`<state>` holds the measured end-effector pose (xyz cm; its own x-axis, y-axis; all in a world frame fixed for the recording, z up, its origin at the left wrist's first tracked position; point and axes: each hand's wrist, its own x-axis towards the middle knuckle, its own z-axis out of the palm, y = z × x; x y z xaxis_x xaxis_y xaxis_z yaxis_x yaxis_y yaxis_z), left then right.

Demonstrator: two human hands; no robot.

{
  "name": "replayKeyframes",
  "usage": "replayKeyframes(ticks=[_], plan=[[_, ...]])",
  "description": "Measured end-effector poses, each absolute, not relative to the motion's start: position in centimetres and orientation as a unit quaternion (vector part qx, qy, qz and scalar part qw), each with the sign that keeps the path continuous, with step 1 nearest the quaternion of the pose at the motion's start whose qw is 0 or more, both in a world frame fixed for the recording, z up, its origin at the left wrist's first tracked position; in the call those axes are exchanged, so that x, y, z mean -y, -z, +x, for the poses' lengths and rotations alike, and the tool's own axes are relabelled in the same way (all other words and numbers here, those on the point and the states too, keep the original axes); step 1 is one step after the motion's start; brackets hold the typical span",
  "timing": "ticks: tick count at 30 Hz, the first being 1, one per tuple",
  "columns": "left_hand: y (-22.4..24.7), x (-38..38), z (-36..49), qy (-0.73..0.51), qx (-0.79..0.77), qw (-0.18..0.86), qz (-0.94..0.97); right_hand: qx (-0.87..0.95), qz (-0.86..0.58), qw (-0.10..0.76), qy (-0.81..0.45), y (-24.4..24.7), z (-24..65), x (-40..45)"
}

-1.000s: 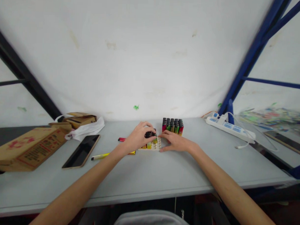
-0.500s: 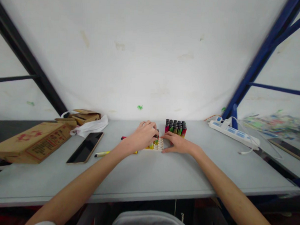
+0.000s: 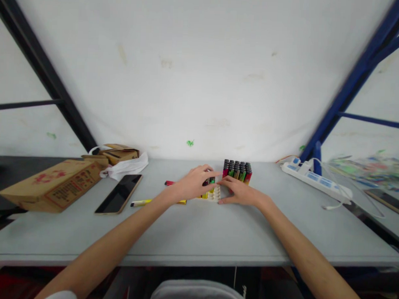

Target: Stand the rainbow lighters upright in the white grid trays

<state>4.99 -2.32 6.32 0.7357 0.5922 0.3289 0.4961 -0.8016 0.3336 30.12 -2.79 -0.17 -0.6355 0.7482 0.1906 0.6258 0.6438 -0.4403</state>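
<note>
A small white tray with rows of round holes [image 3: 214,194] lies mid-table, with several upright lighters [image 3: 205,195] standing in its left part. Over these lighters is my left hand [image 3: 193,182], its fingers apart and its index finger stretched to the right; the hand hides part of the tray. My right hand [image 3: 240,192] is at the tray's right edge, thumb at the near corner and fingers at the far one. Just behind it, a block of upright lighters with black tops [image 3: 237,170] stands packed together.
Left of the tray lie a red stick-like item [image 3: 169,183] and a yellow and white one with a black end [image 3: 140,203]. Further left are a phone [image 3: 118,194], a white bag [image 3: 128,165] and a cardboard box [image 3: 52,183]. A power strip [image 3: 318,182] with cables lies right.
My left hand has shifted right over the lighters and its fingers have straightened. My right hand keeps its place at the tray's edge. The whole view has shifted slightly.
</note>
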Motion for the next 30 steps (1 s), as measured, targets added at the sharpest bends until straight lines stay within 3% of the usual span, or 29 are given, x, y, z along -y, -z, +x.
replayKeyframes(ticks=[6,9,14,21,26,30], plan=[[-9.2,2.1,-1.5,-0.326,-0.377,0.155,0.853,0.887,-0.388,0.175,-0.176,-0.2,30.0,3.0],[-9.2,0.9,-5.5,-0.370,-0.433,0.230,0.789,0.885,-0.389,0.181,-0.179,-0.2,30.0,3.0],[-6.0,-1.0,-9.5,-0.319,-0.475,0.249,0.781,0.883,-0.391,0.182,-0.184,0.0,30.1,2.9],[-3.0,-2.8,-10.1,-0.333,-0.441,0.305,0.776,0.886,-0.393,0.169,-0.181,-0.2,30.1,3.0],[-4.8,-2.6,-9.7,-0.358,-0.460,0.328,0.743,0.886,-0.393,0.170,-0.180,-0.1,30.1,2.9],[-7.0,-1.4,-7.8,-0.482,-0.407,0.455,0.629,0.885,-0.391,0.173,-0.182,-0.1,30.1,3.0]])
